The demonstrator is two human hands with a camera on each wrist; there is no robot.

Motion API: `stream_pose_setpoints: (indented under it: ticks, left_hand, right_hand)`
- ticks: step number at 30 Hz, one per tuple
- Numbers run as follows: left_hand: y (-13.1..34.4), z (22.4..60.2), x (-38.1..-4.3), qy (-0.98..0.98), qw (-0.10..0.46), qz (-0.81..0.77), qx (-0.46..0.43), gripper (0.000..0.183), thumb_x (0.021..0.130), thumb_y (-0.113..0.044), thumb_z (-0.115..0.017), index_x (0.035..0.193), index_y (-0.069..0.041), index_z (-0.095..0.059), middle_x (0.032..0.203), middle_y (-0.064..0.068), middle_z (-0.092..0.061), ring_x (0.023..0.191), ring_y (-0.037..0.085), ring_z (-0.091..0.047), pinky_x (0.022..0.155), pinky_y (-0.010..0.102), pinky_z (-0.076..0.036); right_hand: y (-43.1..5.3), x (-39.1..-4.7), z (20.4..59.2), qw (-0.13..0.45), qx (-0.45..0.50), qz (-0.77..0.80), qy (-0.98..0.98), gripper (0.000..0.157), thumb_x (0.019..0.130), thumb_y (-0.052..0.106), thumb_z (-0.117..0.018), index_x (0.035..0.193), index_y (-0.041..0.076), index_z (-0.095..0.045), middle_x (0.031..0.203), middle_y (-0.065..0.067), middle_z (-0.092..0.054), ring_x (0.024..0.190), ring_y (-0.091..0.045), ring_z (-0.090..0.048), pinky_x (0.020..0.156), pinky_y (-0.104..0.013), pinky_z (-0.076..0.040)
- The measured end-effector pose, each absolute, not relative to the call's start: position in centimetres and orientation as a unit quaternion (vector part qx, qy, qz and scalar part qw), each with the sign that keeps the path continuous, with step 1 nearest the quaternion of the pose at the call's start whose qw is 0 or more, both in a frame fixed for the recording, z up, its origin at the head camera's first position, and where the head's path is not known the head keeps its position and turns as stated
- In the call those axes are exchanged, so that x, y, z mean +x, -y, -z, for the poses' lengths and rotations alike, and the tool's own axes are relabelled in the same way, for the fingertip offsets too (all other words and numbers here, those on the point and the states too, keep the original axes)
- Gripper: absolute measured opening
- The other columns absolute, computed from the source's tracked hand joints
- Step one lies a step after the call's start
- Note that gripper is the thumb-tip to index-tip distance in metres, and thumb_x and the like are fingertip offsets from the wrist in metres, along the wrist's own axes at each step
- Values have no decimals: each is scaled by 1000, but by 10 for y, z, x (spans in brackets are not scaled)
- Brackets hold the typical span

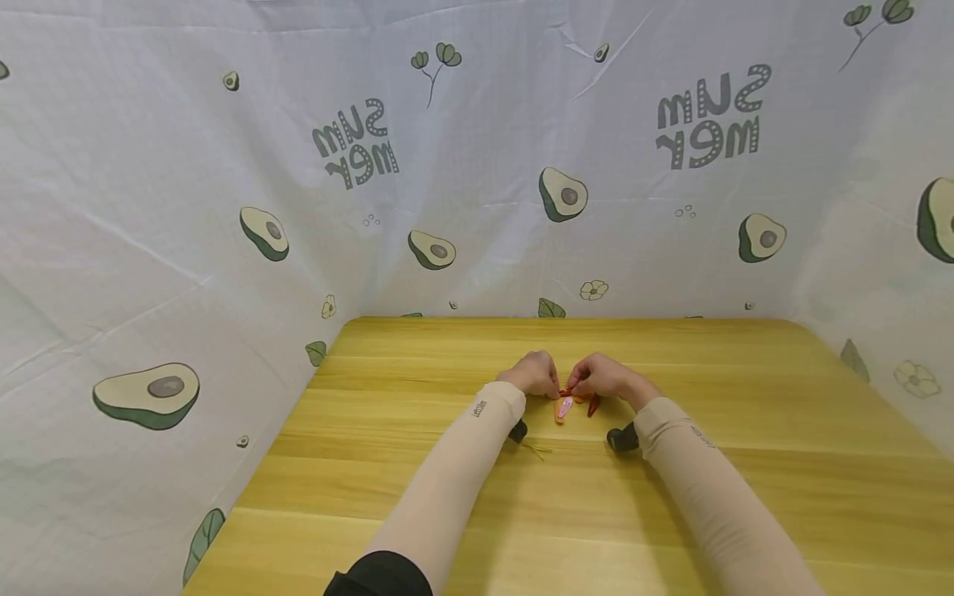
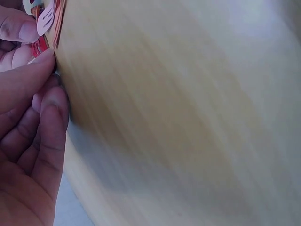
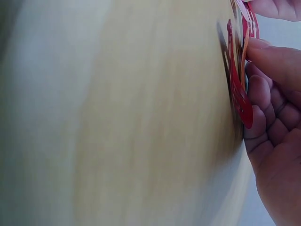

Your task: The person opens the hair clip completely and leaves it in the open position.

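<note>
Both hands meet near the middle of the table, fingertips close together. A red snap hair clip (image 1: pixel 565 392) lies between them. My left hand (image 1: pixel 535 374) pinches one end of this clip, as the left wrist view shows, and my right hand (image 1: pixel 602 377) pinches its other end. Just below the fingers lie a pink hair clip (image 1: pixel 566 406) and an orange hair clip (image 1: pixel 559 412). A second red hair clip (image 3: pixel 240 94) rests on the table beside the curled fingers of the right hand. Fingers partly hide the held clip and another orange piece.
The wooden table (image 1: pixel 447 497) has a far edge against a white curtain (image 1: pixel 492 165) printed with avocados. Thin yellowish strands (image 1: pixel 537 449) lie near the left forearm. A black rounded device (image 1: pixel 622 439) sits under the right wrist, another (image 1: pixel 517 431) at the left.
</note>
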State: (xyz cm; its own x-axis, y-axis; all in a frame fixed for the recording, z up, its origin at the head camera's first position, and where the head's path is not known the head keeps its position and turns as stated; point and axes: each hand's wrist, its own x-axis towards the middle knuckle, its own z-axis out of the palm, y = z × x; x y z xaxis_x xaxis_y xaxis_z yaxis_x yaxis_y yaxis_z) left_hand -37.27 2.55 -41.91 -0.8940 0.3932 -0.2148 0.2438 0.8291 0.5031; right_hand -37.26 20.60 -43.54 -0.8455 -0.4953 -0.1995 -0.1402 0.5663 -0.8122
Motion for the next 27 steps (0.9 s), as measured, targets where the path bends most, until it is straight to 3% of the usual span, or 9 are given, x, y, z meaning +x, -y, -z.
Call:
stream_pose_setpoints:
  ticks: [19, 27]
  left_hand:
    - [-20, 410, -368, -938, 177, -236, 182, 16, 86, -11, -78, 70, -12, -72, 64, -6, -57, 59, 9, -47, 52, 22, -37]
    - [-11, 406, -364, -932, 158, -247, 213, 7, 88, -11, -76, 82, -8, -77, 71, -6, -62, 64, 8, -48, 57, 21, -39]
  right_hand:
    - [-206, -370, 431, 200, -199, 405, -870, 5, 92, -5, -62, 91, -9, -64, 76, -5, -59, 64, -13, -57, 56, -30, -56]
    - [-206, -368, 431, 189, -211, 427, -859, 5, 91, -5, -63, 92, -9, -65, 76, -3, -60, 65, -14, -57, 56, -32, -56]
